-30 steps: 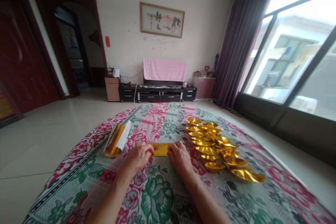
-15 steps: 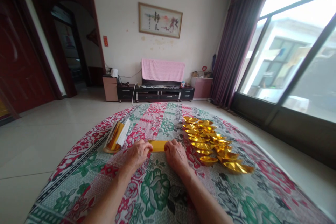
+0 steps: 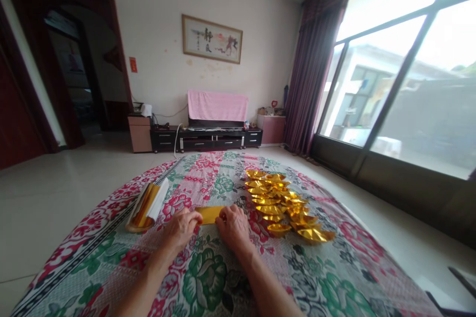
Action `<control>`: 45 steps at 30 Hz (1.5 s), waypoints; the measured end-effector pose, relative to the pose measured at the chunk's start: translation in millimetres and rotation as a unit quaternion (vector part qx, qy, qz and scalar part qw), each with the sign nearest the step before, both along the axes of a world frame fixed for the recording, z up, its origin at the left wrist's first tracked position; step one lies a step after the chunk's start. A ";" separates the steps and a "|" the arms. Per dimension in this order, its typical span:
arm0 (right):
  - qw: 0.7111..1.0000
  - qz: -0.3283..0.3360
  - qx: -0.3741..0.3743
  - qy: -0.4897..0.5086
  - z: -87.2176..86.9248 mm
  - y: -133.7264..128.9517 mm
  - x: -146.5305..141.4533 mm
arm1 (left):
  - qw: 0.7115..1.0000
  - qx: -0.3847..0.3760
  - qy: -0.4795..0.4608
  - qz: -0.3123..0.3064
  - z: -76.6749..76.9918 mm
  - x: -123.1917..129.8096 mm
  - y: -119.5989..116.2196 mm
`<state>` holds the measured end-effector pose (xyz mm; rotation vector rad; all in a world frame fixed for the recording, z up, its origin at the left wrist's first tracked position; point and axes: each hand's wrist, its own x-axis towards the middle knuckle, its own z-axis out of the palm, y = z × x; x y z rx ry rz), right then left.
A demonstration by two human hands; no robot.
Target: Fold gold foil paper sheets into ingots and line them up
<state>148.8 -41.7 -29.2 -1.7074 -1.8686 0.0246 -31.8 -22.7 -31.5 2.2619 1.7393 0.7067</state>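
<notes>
A folded strip of gold foil paper (image 3: 209, 215) lies level between my two hands, just over the patterned tablecloth. My left hand (image 3: 183, 226) pinches its left end between thumb and fingers. At the other end my right hand (image 3: 233, 226) has its fingers curled closed on the strip, covering that edge. To the right sit several gold paper ingots (image 3: 269, 209) in rough rows, boat-shaped and shiny. Left of my hands rests a curled stack of gold and white paper sheets (image 3: 148, 206).
A floral tablecloth (image 3: 316, 282) in red, green and grey covers the round-edged table. Across the tiled floor (image 3: 92, 168) stands a low black cabinet (image 3: 203, 142) below a pink cloth (image 3: 217, 105). A dark curtain (image 3: 314, 69) and large windows are on the right.
The view has swung to the right and slightly up, so everything appears further left. Both hands keep hold of the gold paper strip, which looks slightly more tilted.
</notes>
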 end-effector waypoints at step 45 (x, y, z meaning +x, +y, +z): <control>0.999 0.018 0.030 0.036 -4.8 -0.5 9.0 | 0.984 0.054 0.096 0.142 16.2 32.5 -17.7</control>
